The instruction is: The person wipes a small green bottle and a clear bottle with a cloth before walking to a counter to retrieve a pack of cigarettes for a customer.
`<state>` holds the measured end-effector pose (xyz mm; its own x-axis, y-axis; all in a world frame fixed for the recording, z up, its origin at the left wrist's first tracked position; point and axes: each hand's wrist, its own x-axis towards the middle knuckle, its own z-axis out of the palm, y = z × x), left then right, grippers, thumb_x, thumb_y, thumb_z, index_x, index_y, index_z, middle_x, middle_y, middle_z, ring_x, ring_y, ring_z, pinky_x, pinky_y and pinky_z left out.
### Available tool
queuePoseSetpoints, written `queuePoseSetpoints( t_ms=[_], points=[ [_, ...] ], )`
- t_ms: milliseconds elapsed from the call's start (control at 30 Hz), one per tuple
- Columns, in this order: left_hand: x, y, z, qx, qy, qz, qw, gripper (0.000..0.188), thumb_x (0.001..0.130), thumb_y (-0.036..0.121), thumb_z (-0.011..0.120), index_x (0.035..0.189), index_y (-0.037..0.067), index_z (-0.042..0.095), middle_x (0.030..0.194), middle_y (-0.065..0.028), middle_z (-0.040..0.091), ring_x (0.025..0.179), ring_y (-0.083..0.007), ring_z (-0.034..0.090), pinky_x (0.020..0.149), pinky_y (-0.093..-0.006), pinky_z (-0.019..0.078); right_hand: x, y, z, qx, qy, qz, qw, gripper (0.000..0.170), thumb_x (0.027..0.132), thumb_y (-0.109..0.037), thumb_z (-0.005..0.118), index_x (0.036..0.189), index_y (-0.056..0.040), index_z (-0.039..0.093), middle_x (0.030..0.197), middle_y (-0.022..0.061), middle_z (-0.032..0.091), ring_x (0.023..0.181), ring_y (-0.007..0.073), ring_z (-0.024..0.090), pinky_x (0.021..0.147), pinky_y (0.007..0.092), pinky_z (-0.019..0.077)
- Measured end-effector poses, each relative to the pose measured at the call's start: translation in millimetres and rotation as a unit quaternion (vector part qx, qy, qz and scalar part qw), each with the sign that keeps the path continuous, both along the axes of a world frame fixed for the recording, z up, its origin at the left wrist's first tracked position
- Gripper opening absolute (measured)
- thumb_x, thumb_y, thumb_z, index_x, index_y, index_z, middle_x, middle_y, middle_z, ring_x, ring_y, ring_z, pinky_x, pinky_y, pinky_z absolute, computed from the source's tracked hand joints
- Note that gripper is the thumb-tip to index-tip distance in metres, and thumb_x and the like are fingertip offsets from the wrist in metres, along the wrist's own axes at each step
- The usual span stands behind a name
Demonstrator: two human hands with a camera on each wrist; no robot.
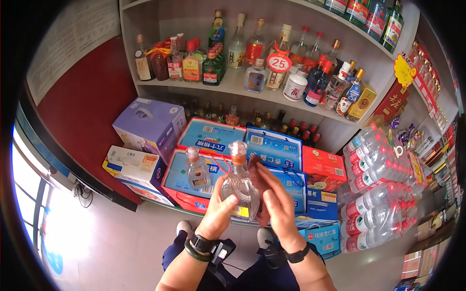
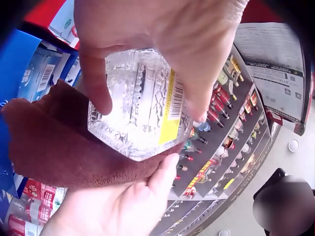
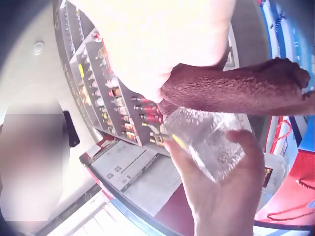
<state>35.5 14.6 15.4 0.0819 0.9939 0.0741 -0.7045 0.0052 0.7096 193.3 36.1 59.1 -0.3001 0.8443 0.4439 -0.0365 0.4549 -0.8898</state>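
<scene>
My left hand (image 1: 217, 213) grips a clear glass liquor bottle (image 1: 237, 186) low on its body, thumb on one side and fingers on the other. The bottle has an orange-brown neck band, a clear stopper and a yellow barcode label near its base. In the left wrist view its patterned glass base (image 2: 135, 108) faces the camera. A brown cloth (image 3: 231, 91) is held by my right hand (image 1: 280, 206) along the bottle's side. A similar clear bottle (image 1: 198, 170) stands on a blue carton to the left.
Blue drink cartons (image 1: 211, 135) are stacked ahead, beside a purple box (image 1: 145, 123) and a red box (image 1: 324, 167). Shrink-wrapped plastic bottles (image 1: 376, 213) stand at the right. Above the cartons, a shelf (image 1: 184, 89) holds several liquor bottles and a round "25" price tag (image 1: 278, 63).
</scene>
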Motion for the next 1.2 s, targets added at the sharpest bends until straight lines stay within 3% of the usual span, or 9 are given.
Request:
queuePoseSetpoints(
  t_ms=[200, 467, 633, 667, 733, 900, 1033, 1100, 1200],
  points=[
    [2, 6, -10, -0.001, -0.016, 0.058, 0.998, 0.078, 0.085, 0.033, 0.073, 0.141, 0.005, 0.028, 0.128, -0.0105, 0.051, 0.118, -0.0209, 0.052, 0.101, -0.0378, 0.0415, -24, -17, -24, 0.134, -0.055, -0.083, 0.986, 0.047, 0.097, -0.009, 0.050, 0.141, 0.0028, 0.039, 0.147, 0.0218, 0.037, 0.135, 0.0352, 0.039, 0.112, 0.0397, 0.0288],
    [-8, 13, -8, 0.011, -0.055, 0.053, 0.997, 0.081, 0.087, 0.063, 0.053, 0.142, 0.006, 0.034, 0.137, -0.0148, 0.048, 0.125, -0.0297, 0.049, 0.106, -0.0442, 0.0379, -22, -31, -50, 0.209, -0.113, -0.069, 0.969, 0.046, 0.096, -0.009, 0.051, 0.138, 0.0048, 0.040, 0.145, 0.0255, 0.038, 0.132, 0.0438, 0.039, 0.111, 0.0434, 0.0297],
    [-6, 10, -12, 0.042, -0.011, -0.006, 0.999, 0.088, 0.084, 0.065, 0.057, 0.143, 0.004, 0.032, 0.143, -0.0169, 0.043, 0.129, -0.0306, 0.046, 0.108, -0.0446, 0.0370, -18, -17, -32, 0.154, -0.069, -0.061, 0.984, 0.047, 0.100, -0.018, 0.043, 0.141, 0.0041, 0.037, 0.149, 0.0237, 0.032, 0.137, 0.0393, 0.034, 0.112, 0.0407, 0.0261],
    [-5, 7, -15, 0.037, -0.023, -0.022, 0.999, 0.084, 0.084, 0.053, 0.065, 0.144, 0.006, 0.028, 0.138, -0.0139, 0.045, 0.127, -0.0267, 0.046, 0.107, -0.0417, 0.0371, -17, -11, -28, 0.108, -0.050, -0.048, 0.992, 0.052, 0.102, -0.025, 0.038, 0.144, 0.0056, 0.031, 0.152, 0.0202, 0.029, 0.142, 0.0307, 0.028, 0.115, 0.0395, 0.0205],
    [-5, 0, -13, 0.011, -0.015, -0.053, 0.998, 0.088, 0.081, 0.037, 0.076, 0.145, 0.009, 0.021, 0.133, -0.0096, 0.047, 0.126, -0.0210, 0.044, 0.106, -0.0372, 0.0351, -16, 0, -25, -0.015, 0.068, 0.004, 0.998, 0.055, 0.103, -0.031, 0.039, 0.144, 0.0051, 0.032, 0.149, 0.0174, 0.036, 0.137, 0.0264, 0.035, 0.114, 0.0374, 0.0234],
    [0, -5, 1, 0.025, 0.024, -0.072, 0.997, 0.086, 0.080, 0.037, 0.077, 0.143, 0.008, 0.026, 0.133, -0.0085, 0.047, 0.125, -0.0185, 0.045, 0.106, -0.0360, 0.0345, 3, 8, -4, -0.285, 0.211, 0.150, 0.923, 0.054, 0.101, -0.034, 0.043, 0.141, 0.0020, 0.037, 0.137, 0.0127, 0.048, 0.128, 0.0209, 0.045, 0.108, 0.0330, 0.0309],
    [6, 5, -10, 0.031, 0.083, 0.027, 0.996, 0.069, 0.083, 0.029, 0.073, 0.137, 0.006, 0.037, 0.130, -0.0078, 0.048, 0.122, -0.0175, 0.046, 0.103, -0.0328, 0.0361, -3, 3, -15, -0.288, 0.232, 0.107, 0.923, 0.054, 0.100, -0.032, 0.045, 0.142, 0.0010, 0.036, 0.139, 0.0122, 0.046, 0.129, 0.0205, 0.043, 0.109, 0.0332, 0.0314],
    [9, 6, -9, 0.035, 0.109, 0.079, 0.990, 0.061, 0.086, 0.025, 0.071, 0.134, 0.005, 0.040, 0.128, -0.0076, 0.049, 0.120, -0.0169, 0.047, 0.102, -0.0313, 0.0370, -8, -3, -20, -0.186, 0.197, 0.006, 0.962, 0.055, 0.100, -0.028, 0.047, 0.144, 0.0015, 0.033, 0.142, 0.0128, 0.042, 0.130, 0.0207, 0.042, 0.109, 0.0338, 0.0316],
    [15, 6, -5, 0.060, 0.261, 0.147, 0.952, 0.043, 0.093, 0.011, 0.059, 0.132, 0.002, 0.044, 0.119, -0.0081, 0.052, 0.114, -0.0166, 0.049, 0.099, -0.0295, 0.0384, -12, -5, -22, -0.080, 0.126, -0.020, 0.989, 0.055, 0.100, -0.021, 0.045, 0.146, 0.0028, 0.028, 0.148, 0.0149, 0.036, 0.135, 0.0224, 0.037, 0.112, 0.0354, 0.0283]
  ],
)
